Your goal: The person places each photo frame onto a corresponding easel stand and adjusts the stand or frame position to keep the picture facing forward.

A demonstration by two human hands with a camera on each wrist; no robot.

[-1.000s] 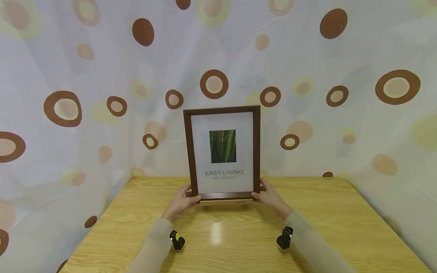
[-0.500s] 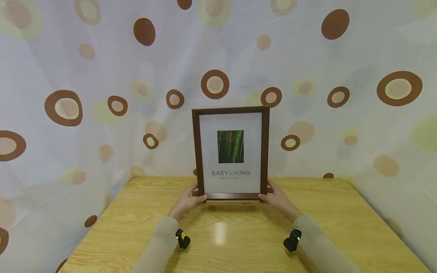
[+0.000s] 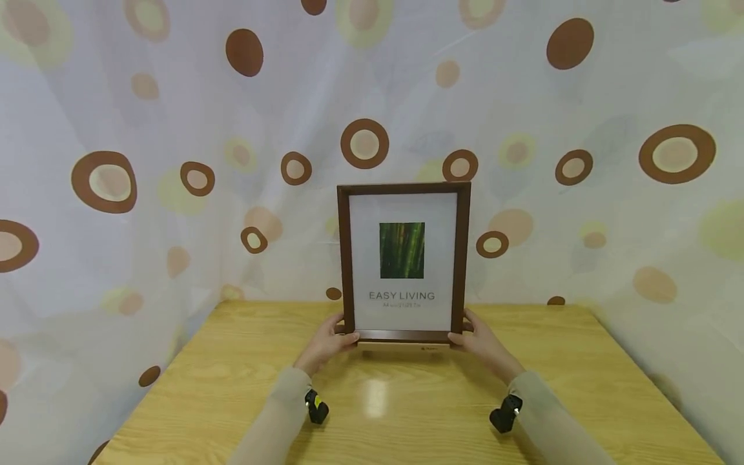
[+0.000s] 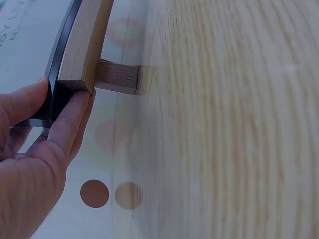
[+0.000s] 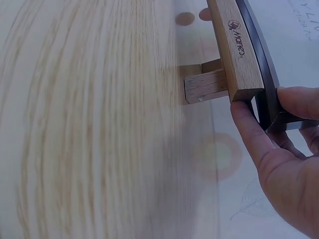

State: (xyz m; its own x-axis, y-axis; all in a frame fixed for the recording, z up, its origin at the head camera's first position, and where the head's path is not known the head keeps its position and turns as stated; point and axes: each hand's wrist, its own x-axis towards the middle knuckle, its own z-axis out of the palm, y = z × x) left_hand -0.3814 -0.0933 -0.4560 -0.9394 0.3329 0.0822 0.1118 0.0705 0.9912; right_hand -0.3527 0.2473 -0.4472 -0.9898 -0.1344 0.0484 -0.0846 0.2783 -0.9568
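A dark brown picture frame (image 3: 403,261) stands upright in the head view, with a small green bamboo picture and the words EASY LIVING on its white insert. Directly beneath its lower edge runs the pale wooden bar (image 5: 238,47) of a stand, whose short feet (image 4: 117,76) reach down to the table. The rest of the stand is hidden behind the frame. My left hand (image 3: 325,342) grips the lower left corner, thumb on the front, fingers at the side and under. At the lower right corner my right hand (image 3: 484,344) holds the frame likewise, one finger touching the bar's end.
The light wooden table (image 3: 244,394) spreads around the stand on both sides and in front. A white curtain (image 3: 279,103) with brown and beige spots hangs behind and along the sides. Small black devices (image 3: 316,407) sit at both wrists.
Both hands and the picture frame have shifted to the right, and the frame's slight lean has lessened. More of the wooden bar shows below it than one second ago.
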